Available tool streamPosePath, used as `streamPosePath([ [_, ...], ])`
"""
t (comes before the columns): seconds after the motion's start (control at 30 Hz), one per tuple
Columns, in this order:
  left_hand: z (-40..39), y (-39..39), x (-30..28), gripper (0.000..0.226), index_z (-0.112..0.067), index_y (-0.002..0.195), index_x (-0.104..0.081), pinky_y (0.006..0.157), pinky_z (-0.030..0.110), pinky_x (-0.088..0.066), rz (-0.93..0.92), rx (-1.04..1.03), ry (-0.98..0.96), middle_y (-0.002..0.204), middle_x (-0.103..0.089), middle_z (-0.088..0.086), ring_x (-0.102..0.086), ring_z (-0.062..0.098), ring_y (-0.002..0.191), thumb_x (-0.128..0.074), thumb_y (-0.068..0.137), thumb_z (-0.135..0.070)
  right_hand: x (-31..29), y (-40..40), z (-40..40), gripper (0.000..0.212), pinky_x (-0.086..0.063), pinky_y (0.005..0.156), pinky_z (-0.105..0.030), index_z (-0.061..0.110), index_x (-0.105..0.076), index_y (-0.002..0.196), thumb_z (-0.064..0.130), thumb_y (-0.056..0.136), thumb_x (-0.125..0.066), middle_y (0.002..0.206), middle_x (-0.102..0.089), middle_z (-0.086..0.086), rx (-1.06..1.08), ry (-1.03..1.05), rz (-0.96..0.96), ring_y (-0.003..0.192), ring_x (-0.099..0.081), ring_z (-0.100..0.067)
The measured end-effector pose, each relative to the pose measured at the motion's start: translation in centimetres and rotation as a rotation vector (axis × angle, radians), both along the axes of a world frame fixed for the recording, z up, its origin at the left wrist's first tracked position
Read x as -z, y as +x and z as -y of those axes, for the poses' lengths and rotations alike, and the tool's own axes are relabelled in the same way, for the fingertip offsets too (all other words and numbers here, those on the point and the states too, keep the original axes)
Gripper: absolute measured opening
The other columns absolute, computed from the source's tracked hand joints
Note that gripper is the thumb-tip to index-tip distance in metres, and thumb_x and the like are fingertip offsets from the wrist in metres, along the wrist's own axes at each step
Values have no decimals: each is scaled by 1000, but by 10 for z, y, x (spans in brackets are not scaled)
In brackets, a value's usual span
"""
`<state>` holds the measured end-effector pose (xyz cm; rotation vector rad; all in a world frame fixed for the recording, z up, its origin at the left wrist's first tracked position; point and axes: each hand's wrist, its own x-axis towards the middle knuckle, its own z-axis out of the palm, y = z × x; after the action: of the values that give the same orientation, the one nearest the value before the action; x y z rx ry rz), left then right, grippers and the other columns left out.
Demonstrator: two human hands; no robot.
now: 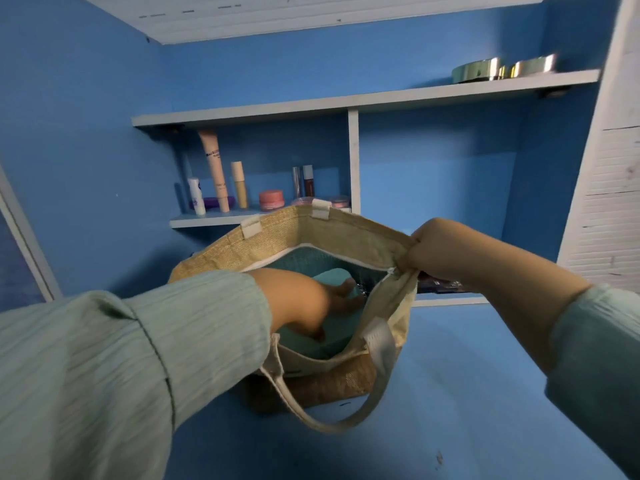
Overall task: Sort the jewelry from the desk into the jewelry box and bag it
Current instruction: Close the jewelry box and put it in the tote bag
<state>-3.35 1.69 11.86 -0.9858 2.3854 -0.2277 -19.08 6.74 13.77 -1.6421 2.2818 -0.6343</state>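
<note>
Head camera looks down into a jute bag (277, 244) standing on the blue desk (467, 393), mouth pulled wide. Right hand (438, 249) is up at the bag's right rim, fingers clenched tight around the fabric edge, holding that side out and high. Left hand (298, 303) is deep inside the bag, pale green sleeve (138, 341) reaching right to the opening, and it's on the teal jewelry box (332, 332), fingers spread over the top and thumb down along the near side, grasping it. So the box sits low in the bag, tilted a little, teal lining behind it, something small and metallic glinting just beside the fingertips, too small to name. One cream handle (346, 410) droops off the near rim and loops down over the desk; two cream tabs show on the far rim. Behind the bag, a low shelf (207, 220) carries cosmetics: a tall beige tube (215, 168), a shorter yellow tube (239, 185), a white bottle (196, 195), a pink jar (272, 199) and two slim dark tubes. Up top right, a higher shelf holds shiny metallic round tins (505, 69), slightly blurred.
</note>
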Motion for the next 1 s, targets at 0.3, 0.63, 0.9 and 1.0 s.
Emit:
streamPosePath([
  [0.3, 0, -20, 10, 62, -23, 150, -5, 106, 33, -34, -118, -157, 84, 150, -31, 6, -38, 25, 133, -40, 100, -28, -19, -13, -27, 17, -24, 49, -26, 2, -62, 75, 15, 85, -57, 53, -41, -4, -10, -162, 3, 52, -32, -18],
  [0.63, -8, -32, 17, 55, -15, 142, -38, 86, 26, -32, -251, -338, 193, 140, -43, 7, -46, 23, 117, -39, 96, -45, -2, -36, -50, 23, -25, 44, -22, 9, -50, 62, 18, 80, -61, 49, -38, -4, 64, -49, 21, 39, -28, -16],
  [0.9, -14, -40, 26, 52, -19, 151, -8, 114, 34, -17, -44, -276, 163, 157, -11, 8, -20, 26, 141, -21, 102, -30, 2, -38, -47, 15, -23, 47, -24, 9, -56, 67, 14, 79, -63, 58, -40, -9, 44, -15, 53, 47, -28, -18],
  [1.0, -16, -45, 30, 54, -9, 148, -19, 110, 34, -23, -63, -288, 130, 153, -22, 12, -26, 26, 139, -21, 102, -36, 0, -43, -47, 15, -24, 46, -24, 7, -58, 67, 14, 79, -64, 54, -39, -7, 58, -26, 46, 45, -28, -17],
])
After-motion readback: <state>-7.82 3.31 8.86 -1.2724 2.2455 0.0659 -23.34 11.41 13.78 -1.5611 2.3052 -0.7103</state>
